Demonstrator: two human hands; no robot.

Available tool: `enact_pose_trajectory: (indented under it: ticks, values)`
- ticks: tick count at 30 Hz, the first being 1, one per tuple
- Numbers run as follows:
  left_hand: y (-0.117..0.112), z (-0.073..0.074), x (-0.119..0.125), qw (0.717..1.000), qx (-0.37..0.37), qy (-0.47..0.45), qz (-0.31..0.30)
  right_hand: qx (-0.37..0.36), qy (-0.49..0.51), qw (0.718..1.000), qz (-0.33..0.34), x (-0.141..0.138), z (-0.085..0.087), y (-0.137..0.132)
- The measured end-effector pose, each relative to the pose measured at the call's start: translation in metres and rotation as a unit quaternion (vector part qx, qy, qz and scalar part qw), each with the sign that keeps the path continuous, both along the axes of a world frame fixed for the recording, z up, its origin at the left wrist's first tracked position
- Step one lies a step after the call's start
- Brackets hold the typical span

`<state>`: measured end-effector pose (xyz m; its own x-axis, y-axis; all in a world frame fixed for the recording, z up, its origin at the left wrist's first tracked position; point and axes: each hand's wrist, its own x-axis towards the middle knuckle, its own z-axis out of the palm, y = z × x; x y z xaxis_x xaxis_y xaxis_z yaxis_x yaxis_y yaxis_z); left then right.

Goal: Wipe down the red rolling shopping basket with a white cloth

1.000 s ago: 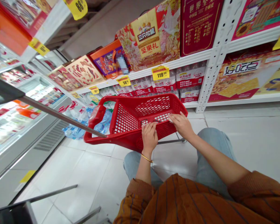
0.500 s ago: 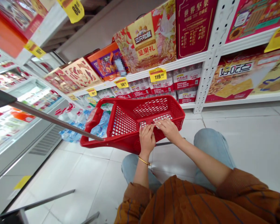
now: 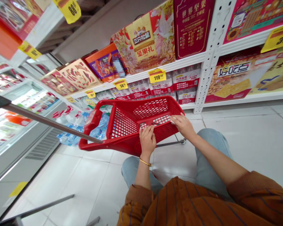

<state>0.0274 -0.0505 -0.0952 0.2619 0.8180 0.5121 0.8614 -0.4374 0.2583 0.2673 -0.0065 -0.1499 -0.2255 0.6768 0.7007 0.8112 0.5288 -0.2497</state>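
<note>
Head view:
- My left hand (image 3: 147, 140) and right hand (image 3: 184, 126) curl over the rim of the red plastic shopping basket (image 3: 124, 124), holding it.
- It looks light and stiff; I'd keep hold at that rim.

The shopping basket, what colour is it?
The shopping basket is red, with a grid of small holes, shown best in the head view.

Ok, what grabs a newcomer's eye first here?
The red shopping basket at centre, with the left hand and right hand both on its near edge. Above it, large red gift boxes line the white shelf, with a yellow 119 price tag on the shelf edge.
</note>
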Motion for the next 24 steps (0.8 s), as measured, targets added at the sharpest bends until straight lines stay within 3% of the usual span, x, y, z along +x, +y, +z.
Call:
enact_pose_trajectory:
  ticks: [3, 6, 10, 13, 24]
  values:
    - [0.001, -0.001, 0.001, 1.0, 0.004, -0.002, 0.002, -0.005, 0.029, 1.0, 0.001, -0.003, 0.004, 0.0]
    - [0.001, -0.001, 0.002, 1.0, 0.009, -0.008, 0.001, 0.0, 0.049, 0.999, 0.001, -0.022, 0.01, -0.005]
    - [0.0, 0.001, 0.003, 1.0, 0.017, -0.011, 0.006, 0.008, 0.007, 0.999, 0.045, -0.056, 0.018, -0.011]
    - [0.0, 0.002, 0.002, 1.0, 0.013, -0.001, 0.008, 0.001, -0.011, 0.999, 0.046, -0.065, 0.019, -0.011]
    - [0.003, 0.001, -0.001, 1.0, 0.007, 0.0, 0.001, -0.014, -0.025, 0.999, -0.013, -0.006, 0.007, -0.001]
